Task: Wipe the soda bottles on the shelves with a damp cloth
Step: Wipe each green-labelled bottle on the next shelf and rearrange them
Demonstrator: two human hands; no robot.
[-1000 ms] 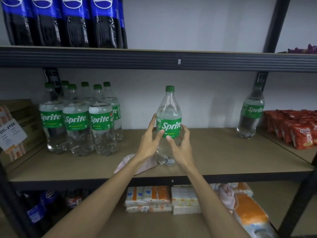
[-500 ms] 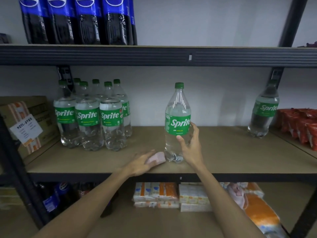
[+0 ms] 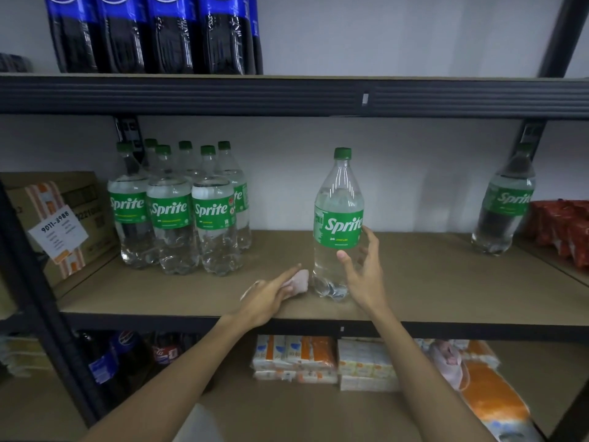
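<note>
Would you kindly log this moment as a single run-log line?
left hand: touching cloth | right hand: open beside Sprite bottle | Sprite bottle: upright on shelf

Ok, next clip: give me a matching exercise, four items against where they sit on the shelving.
Things:
1. Pepsi bottles
2. pink cloth
3. red snack packets
4. cardboard box

Places:
A. far left, middle level
B. top shelf
C. far right, middle level
D. middle shelf, just left of the lone Sprite bottle

Pairs: 1-B, 2-D, 3-C, 4-A
</note>
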